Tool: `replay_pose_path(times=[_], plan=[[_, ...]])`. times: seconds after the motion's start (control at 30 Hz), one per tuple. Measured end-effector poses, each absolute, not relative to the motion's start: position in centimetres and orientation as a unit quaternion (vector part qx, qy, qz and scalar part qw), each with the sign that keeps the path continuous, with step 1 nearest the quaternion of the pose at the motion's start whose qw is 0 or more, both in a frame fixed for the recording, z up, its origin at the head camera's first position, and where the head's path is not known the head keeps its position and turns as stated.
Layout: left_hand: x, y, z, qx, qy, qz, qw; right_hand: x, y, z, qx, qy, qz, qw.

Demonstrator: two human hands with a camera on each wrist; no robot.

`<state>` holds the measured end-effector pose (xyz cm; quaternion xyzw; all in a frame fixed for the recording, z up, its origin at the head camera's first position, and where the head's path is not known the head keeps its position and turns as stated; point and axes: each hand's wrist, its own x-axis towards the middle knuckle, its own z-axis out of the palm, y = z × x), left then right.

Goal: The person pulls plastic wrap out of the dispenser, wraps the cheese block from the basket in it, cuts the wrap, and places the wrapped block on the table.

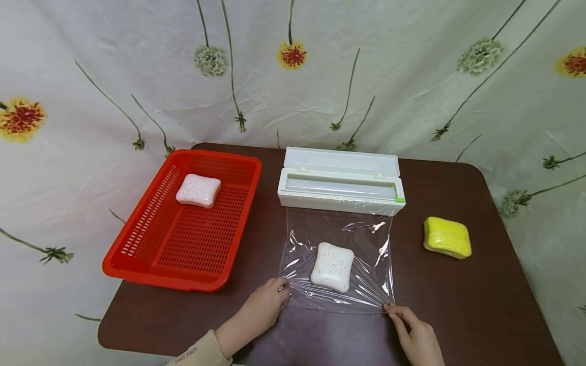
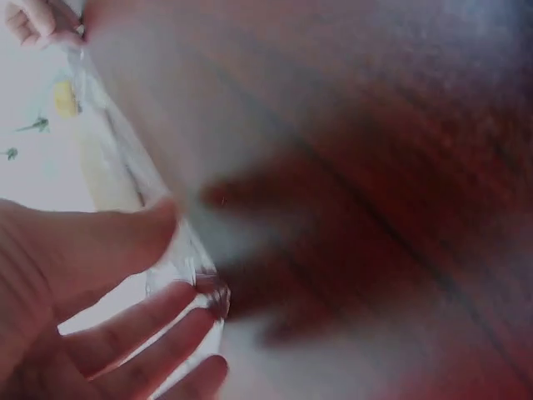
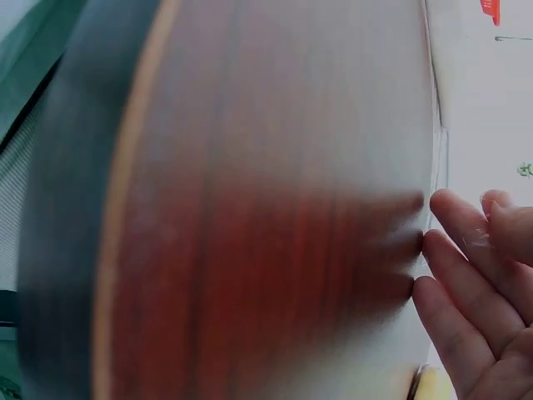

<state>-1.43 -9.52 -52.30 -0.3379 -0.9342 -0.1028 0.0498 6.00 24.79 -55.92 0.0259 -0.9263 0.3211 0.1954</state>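
Observation:
A sheet of clear cling film [image 1: 339,229] stretches out from the white dispenser box [image 1: 341,203] toward me. Amid the film lies a white, speckled, soap-like bar [image 1: 332,267], with creases running from it to both near corners. At the near left corner, my left hand [image 1: 265,305] holds the film; its thumb [image 2: 133,237] and fingers lie at the bunched edge in the left wrist view. My right hand [image 1: 414,335] pinches the near right corner between thumb and forefinger. The other fingertips [image 3: 429,242] rest close over the tabletop in the right wrist view.
To the left stands a red slotted basket [image 1: 238,239] with a pale pink speckled bar [image 1: 198,190] in it. A shiny yellow block [image 1: 447,237] lies to the right on the dark brown table [image 1: 480,310]. The dispenser's lid [image 1: 341,161] is raised; flowered cloth [image 1: 293,91] hangs behind.

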Motion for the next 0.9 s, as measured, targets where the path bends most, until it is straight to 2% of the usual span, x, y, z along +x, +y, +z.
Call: replay_pose_path(times=[0.4, 0.67, 0.9], plan=[[-3.1, -10.4, -51.0, -0.285, -0.929, -0.231, 0.053, 5.5, 25.0, -55.3, 0.027, -0.931, 0.307, 0.196], [-4.1, -9.8, -50.9, -0.257, -0.919, -0.294, 0.060, 4.9, 24.9, -54.3, -0.010, -0.936, 0.286, 0.204], [-5.0, -8.8, -51.5, -0.191, -0.908, -0.373, 0.022, 3.9, 24.6, -54.1, -0.040, -0.934, 0.291, 0.204]])
